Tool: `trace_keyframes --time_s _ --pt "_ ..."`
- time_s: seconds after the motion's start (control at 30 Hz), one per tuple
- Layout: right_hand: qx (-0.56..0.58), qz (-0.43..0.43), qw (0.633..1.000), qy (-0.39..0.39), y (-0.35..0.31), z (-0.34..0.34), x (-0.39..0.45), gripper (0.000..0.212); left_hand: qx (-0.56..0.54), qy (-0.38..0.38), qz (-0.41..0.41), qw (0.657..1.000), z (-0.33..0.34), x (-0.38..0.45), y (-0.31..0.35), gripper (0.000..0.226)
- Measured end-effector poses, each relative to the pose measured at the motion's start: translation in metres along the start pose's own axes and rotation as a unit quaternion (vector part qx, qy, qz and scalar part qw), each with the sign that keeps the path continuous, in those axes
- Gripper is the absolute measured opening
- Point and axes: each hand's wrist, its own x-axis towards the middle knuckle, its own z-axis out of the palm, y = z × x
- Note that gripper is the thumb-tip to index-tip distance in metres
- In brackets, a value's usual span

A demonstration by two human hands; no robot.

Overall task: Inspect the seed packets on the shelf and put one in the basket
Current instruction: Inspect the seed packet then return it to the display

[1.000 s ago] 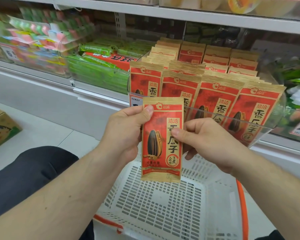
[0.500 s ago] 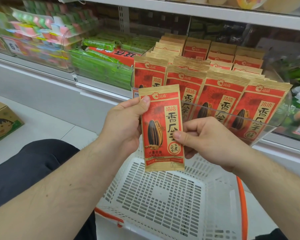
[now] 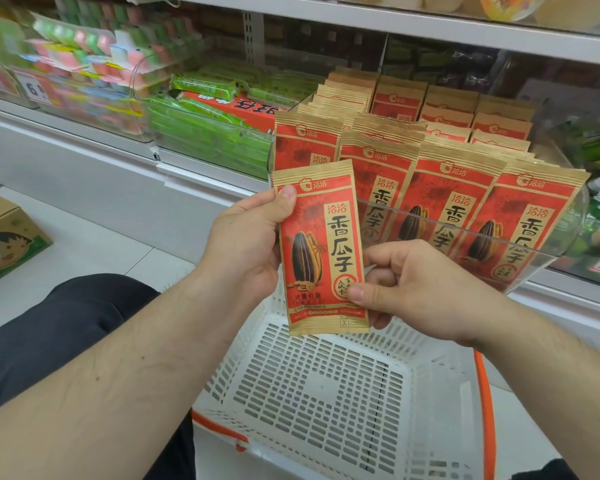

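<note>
A red and tan sunflower seed packet [image 3: 321, 244] is held upright in front of the shelf, above the white basket [image 3: 326, 403]. My left hand [image 3: 246, 244] pinches its upper left edge with the thumb on the front. My right hand [image 3: 409, 285] pinches its lower right edge, thumb on the front and fingers behind. Several identical seed packets [image 3: 440, 199] stand in rows in a clear shelf bin [image 3: 520, 258] behind the held packet. The basket's slotted bottom holds nothing that I can see.
Green packs [image 3: 208, 133] fill the clear bin to the left, with pink and green items [image 3: 84, 64] further left. A cardboard box [image 3: 4, 237] sits on the floor at the left. An upper shelf edge [image 3: 430, 29] runs overhead. The basket has orange handles [image 3: 484, 403].
My right thumb has slid from the packet's middle down to its lower right edge. The packet now leans slightly to the left at its top. The view has shifted a little.
</note>
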Motion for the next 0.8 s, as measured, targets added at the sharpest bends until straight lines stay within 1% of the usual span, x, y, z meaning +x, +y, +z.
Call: trace_keyframes --time_s 0.13,0.23,0.3,0.37,0.47,0.57,0.63,0.7,0.77,0.8 --pt "-0.003 -0.009 1.000 -0.024 -0.004 0.000 -0.003 0.035 -0.016 0.006 -0.008 1.000 0.000 0.000 0.001 0.017" --pt "-0.027 -0.014 1.000 -0.004 -0.005 0.003 -0.004 0.037 -0.006 -0.002 -0.008 1.000 -0.001 0.001 0.001 0.019" --pt "-0.043 -0.022 0.999 0.007 -0.006 0.005 -0.005 0.037 0.028 -0.005 -0.009 1.000 -0.002 0.002 0.000 0.015" --pt "-0.079 -0.037 0.996 0.022 -0.007 0.008 -0.006 0.041 0.054 -0.008 -0.012 0.998 -0.004 0.004 0.000 0.012" --pt "-0.133 -0.074 0.987 0.057 -0.012 0.012 -0.010 0.062 0.072 -0.005 -0.013 0.997 -0.006 0.006 -0.001 0.010" --pt "-0.164 -0.108 0.979 0.061 -0.016 0.016 -0.013 0.082 0.100 -0.002 0.010 0.995 -0.005 0.004 -0.005 0.022" --pt "-0.187 -0.113 0.974 0.052 -0.016 0.017 -0.012 0.092 0.116 -0.040 0.027 0.992 -0.001 0.000 -0.005 0.025" --pt "-0.200 -0.107 0.973 0.045 -0.015 0.018 -0.012 0.101 0.116 -0.089 0.029 0.989 0.003 -0.007 -0.003 0.033" --pt "-0.214 -0.103 0.971 0.040 -0.015 0.017 -0.012 0.105 0.115 -0.123 0.026 0.985 0.003 -0.009 -0.004 0.043" --pt "-0.222 -0.104 0.969 0.038 -0.015 0.017 -0.013 0.106 0.117 -0.131 0.022 0.984 0.003 -0.008 -0.006 0.042"
